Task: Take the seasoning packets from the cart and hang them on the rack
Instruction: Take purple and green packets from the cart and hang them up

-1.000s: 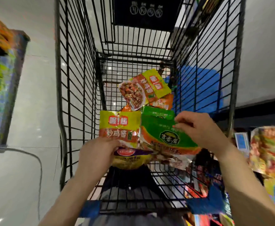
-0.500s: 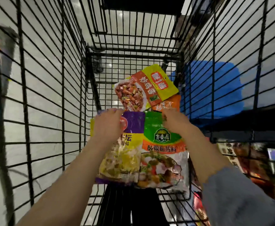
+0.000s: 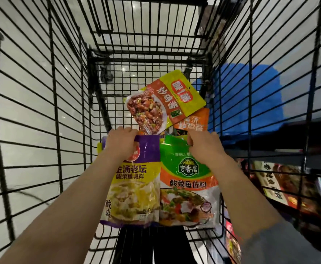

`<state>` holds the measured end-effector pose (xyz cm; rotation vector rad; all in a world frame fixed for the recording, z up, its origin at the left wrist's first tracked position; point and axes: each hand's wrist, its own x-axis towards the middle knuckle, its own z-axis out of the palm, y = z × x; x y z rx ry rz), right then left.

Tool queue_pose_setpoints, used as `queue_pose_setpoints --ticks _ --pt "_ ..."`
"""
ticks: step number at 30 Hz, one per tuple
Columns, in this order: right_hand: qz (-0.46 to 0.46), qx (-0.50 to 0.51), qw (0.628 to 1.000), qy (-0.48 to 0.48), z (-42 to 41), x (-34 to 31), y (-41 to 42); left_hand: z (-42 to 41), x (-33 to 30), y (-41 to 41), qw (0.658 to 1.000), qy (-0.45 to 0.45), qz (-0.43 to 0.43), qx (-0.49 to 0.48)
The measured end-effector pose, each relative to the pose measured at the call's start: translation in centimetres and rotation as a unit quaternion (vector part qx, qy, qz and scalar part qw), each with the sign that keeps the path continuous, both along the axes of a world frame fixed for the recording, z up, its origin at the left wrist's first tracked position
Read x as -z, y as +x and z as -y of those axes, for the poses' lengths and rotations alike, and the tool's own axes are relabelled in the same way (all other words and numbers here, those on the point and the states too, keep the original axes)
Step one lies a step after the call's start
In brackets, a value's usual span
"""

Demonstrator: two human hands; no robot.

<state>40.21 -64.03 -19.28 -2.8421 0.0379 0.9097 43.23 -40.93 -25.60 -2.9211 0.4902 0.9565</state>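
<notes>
— Packets first: the purple-and-yellow packet [image 3: 135,180] hangs low in the middle of the frame, pinched at its top edge by the left hand [image 3: 120,142]. Just beside it, edge to edge, the green-and-orange packet [image 3: 188,185] hangs from the right hand [image 3: 203,147], also gripped at the top.

— Both hands clenched on them, then?

— Yes, fingers curled over each top seam. The bodies sag and crinkle, so I judge them soft, light pouches with glossy film that could slip. The flat top strip is the sensible hold; any hang hole would sit there, though I can't make one out.

— What lies farther off?

— Above the hands, toward the upper middle, the red-and-yellow packet [image 3: 163,101] lies tilted on the floor of the cart [image 3: 64,119], overlapping an orange packet [image 3: 193,121] at its lower right. Those two are untouched.

— The rack?

— Shelves of goods [image 3: 281,185] show through the wire at right, but I can't tell which is the rack.
</notes>
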Motion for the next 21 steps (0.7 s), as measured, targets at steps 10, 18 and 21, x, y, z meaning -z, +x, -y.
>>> queue_pose_setpoints --ticks 10,18,21 --pt "-0.017 -0.021 0.999 0.041 -0.9 -7.5 -6.6 -0.8 -2.0 -2.8 0.998 0.023 0.055 0.019" --pt "0.062 -0.082 0.994 0.025 -0.5 -10.2 -14.2 -0.7 -8.4 -6.1 0.985 -0.156 0.067 0.023" --pt "0.083 -0.064 0.994 0.038 -0.1 -10.2 -15.8 1.8 -9.8 -5.8 0.961 -0.247 0.096 0.074"
